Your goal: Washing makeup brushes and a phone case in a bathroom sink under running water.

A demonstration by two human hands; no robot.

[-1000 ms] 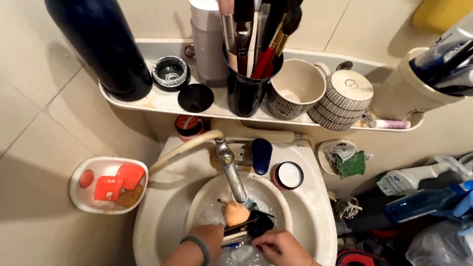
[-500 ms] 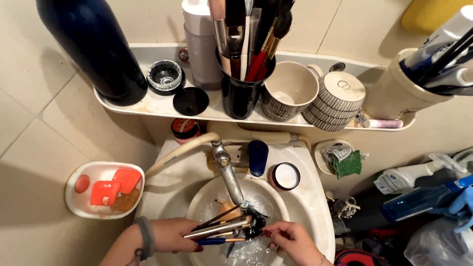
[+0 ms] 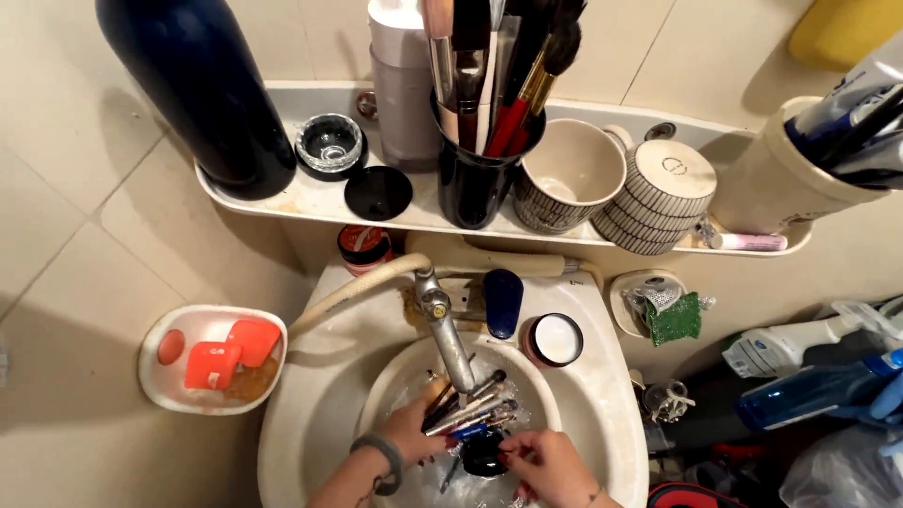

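Gripping a fanned bundle of makeup brushes (image 3: 467, 411), left hand (image 3: 411, 433) closed around slim metallic and dark handles; grey band on that wrist. Right hand (image 3: 546, 463) pinches the brush heads, fingers curled onto a dark glossy clump at the bristle end. Both hands low in the basin, under the spout.

Bundle sits over the bowl of a round white ceramic sink (image 3: 602, 414), wet and glistening. Chrome faucet (image 3: 446, 335) slants down over the handles, a pale hose curving off to the left.

On the sink rim: a dark blue rounded cap (image 3: 503, 302) and a small round jar (image 3: 555, 340) with a white top. Left of the sink, a white soap dish (image 3: 174, 381) holding orange-red pieces. Above, a long white shelf (image 3: 282, 200) carries a tall dark blue bottle (image 3: 198, 85), a black cup of upright brushes (image 3: 480, 179) and two striped mugs (image 3: 611, 183).
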